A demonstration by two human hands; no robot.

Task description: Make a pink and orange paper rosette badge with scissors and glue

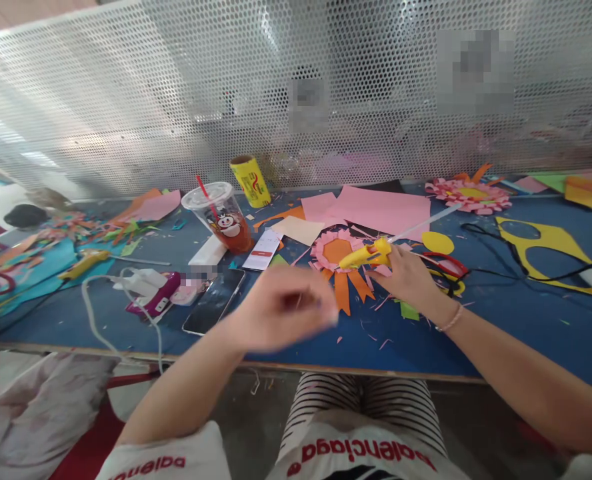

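My right hand point(412, 279) is closed around a yellow hot glue gun point(363, 256), its nozzle pointing left and a long clear glue stick point(426, 222) sticking out behind. Under the nozzle lies a paper rosette point(337, 252) with a fringed pink rim, an orange centre and orange ribbon tails point(343, 290). My left hand point(286, 310) is raised in front of the rosette, apart from it, with fingers curled. Motion blurs it, so whether it pinches anything is unclear.
Pink paper sheets point(383, 207) and a second rosette point(469, 193) lie behind. Leftward are a drink cup point(226, 223), a yellow roll point(251, 181), a phone point(213, 303) and a power strip point(156, 297) with cables. Yellow cut-out paper point(551, 257) lies right; another person sits left.
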